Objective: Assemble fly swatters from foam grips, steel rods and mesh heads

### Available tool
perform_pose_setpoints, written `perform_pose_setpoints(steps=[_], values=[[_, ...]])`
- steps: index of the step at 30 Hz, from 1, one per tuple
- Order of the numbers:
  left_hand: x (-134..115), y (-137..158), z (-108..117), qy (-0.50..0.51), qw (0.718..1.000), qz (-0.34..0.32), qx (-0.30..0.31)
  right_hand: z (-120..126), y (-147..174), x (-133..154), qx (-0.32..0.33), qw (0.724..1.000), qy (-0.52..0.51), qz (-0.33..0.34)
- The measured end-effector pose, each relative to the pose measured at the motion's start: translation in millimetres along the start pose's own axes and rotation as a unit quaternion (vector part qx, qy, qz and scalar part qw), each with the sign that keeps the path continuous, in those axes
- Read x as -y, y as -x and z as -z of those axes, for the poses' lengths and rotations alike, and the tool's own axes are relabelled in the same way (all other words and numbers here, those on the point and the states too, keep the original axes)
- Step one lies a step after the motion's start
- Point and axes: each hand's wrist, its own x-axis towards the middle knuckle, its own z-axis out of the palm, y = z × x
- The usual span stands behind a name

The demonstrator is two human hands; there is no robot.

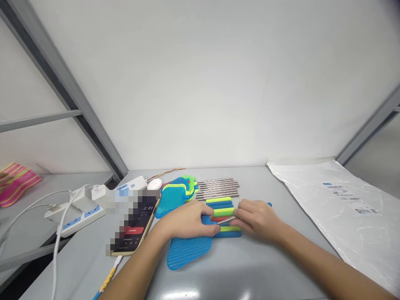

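Note:
A blue mesh fly swatter head (pixel 189 253) hangs below my left hand (pixel 191 220), whose thumb and fingers are closed on its neck. From there a thin metal rod (pixel 226 221) runs to my right hand (pixel 256 217), which is wrapped round its other end. A blue tip (pixel 269 204) shows just past the right hand; most of that part is hidden by the fingers. Beneath and between the hands lie several foam-like handles in green (pixel 223 212), blue and red. Behind them are a row of metal rods (pixel 217 187) and a stack of blue and green swatter heads (pixel 171 199).
At the left lie a phone (pixel 137 225), a white round case (pixel 155 184) and power strips (pixel 84 218) with white cables. A white plastic mailer bag (pixel 328 200) covers the right side. Far left, a hand holds pink striped material (pixel 20 183).

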Motion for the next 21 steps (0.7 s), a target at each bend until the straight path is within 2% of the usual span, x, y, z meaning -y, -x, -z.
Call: perform_pose_setpoints(steps=[10,16,21], values=[[-6,1,2,0.006,1.000,0.011,0.007,-1,1,1,0.016,1.000,0.003,0.002],[-11,-3,-8,-0.024,1.000,-0.010,-0.004,-4,0,6,0.025,1.000,-0.003,0.015],[-19,-6,-16,-0.009,0.999,-0.020,-0.032,-3,-3,13,0.023,0.999,-0.010,0.030]])
